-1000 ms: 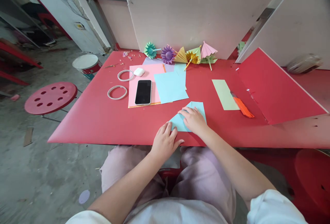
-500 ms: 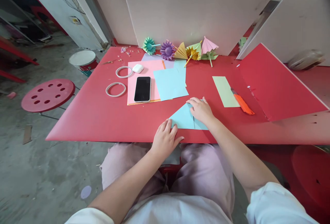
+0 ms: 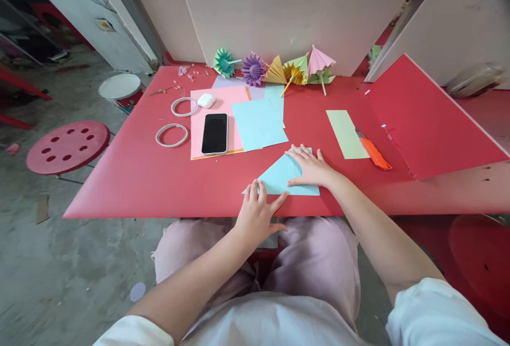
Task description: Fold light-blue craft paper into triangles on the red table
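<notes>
A light blue sheet of paper (image 3: pixel 274 178), folded into a triangle, lies near the front edge of the red table (image 3: pixel 159 186). My left hand (image 3: pixel 258 209) rests at its left corner, fingers apart and fingertips on the paper. Spread flat over its upper right part is my right hand (image 3: pixel 308 166), which hides that side of the fold. Beyond the triangle lie more light blue sheets (image 3: pixel 258 125), partly over pink paper (image 3: pixel 197 136) that carries a black-screened phone (image 3: pixel 215 133).
Two tape rolls (image 3: pixel 171 135) and a white earbud case (image 3: pixel 206 101) lie at left. Paper umbrellas (image 3: pixel 274 71) line the back. At right are a pale green paper strip (image 3: pixel 346 134), an orange utility knife (image 3: pixel 376 154) and a raised red board (image 3: pixel 430 123).
My right hand has flattened and spread across the paper, its thumb now lower. The paper's right part, earlier showing a separate flap, now appears as one triangle. The view has shifted slightly.
</notes>
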Available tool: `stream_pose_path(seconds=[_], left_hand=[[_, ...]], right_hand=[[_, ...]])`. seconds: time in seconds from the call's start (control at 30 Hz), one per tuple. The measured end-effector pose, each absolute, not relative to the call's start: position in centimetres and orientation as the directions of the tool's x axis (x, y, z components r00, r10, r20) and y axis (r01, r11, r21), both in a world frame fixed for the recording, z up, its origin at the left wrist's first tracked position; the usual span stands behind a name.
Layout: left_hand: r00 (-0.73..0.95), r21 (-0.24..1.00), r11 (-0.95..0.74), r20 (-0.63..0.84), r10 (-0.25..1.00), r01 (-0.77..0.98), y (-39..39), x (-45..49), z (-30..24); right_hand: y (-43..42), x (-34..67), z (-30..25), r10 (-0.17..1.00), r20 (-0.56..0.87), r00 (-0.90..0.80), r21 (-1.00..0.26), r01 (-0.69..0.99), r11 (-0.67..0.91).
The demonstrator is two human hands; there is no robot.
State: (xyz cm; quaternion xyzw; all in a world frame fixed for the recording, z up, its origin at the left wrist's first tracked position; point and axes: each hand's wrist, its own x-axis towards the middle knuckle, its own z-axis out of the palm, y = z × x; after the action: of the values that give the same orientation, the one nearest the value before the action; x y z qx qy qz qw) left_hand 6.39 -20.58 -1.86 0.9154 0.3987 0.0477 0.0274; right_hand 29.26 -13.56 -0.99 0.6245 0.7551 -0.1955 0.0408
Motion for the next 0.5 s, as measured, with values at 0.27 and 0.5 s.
stream_pose_path(seconds=[0.27, 0.5], left_hand=[[0.69, 0.022, -0.69, 0.032, 0.723, 0.723, -20.53, 6.55, -1.62], [0.688, 0.058, -0.692, 0.078, 0.722, 0.719, -20.4, 6.28, -1.17]], right_hand=[[-13.02, 29.55, -0.46, 0.875, -0.419, -0.242, -0.25, 0.957, 0.145], [-13.05, 29.66, -0.58, 0.866, -0.427, -0.26, -0.251, 0.954, 0.163]])
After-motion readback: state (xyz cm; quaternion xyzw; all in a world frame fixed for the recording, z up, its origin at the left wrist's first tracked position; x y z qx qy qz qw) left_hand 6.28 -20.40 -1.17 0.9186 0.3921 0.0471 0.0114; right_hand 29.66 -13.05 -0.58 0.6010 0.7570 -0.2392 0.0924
